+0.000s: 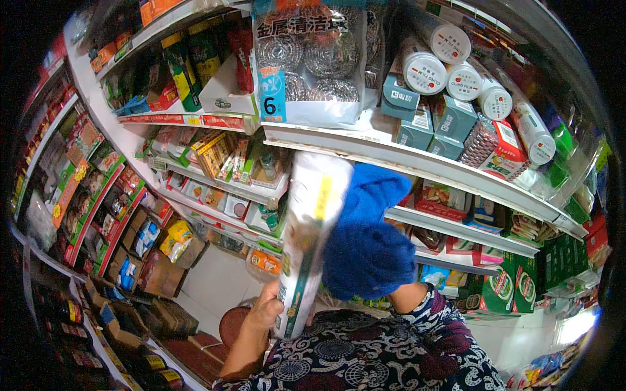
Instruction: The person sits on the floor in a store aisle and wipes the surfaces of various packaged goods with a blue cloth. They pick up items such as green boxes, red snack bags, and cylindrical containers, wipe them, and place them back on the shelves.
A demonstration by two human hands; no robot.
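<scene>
A long white printed roll or tube (pixel 308 234) stands nearly upright before my chest, its upper part blurred. My left hand (pixel 264 305) grips it near the lower end, fingers hidden behind it. A blue cloth (pixel 369 259) covers my right hand (pixel 371 244), with the bare wrist showing below; a loose part of the cloth (pixel 374 188) reaches up beside the roll. The cloth lies against or just behind the roll's right side. Above them, a bag of metal scouring balls (pixel 313 63) and several cling film rolls (pixel 425 73) sit on a white shelf (pixel 342 141).
Stocked shelves curve around me. Boxed goods (pixel 210 151) fill the lower left shelves, and green cartons (pixel 499 288) stand at the lower right. Open cardboard boxes (pixel 161 278) rest low at the left. A round brown stool seat (pixel 237 327) is near my left forearm.
</scene>
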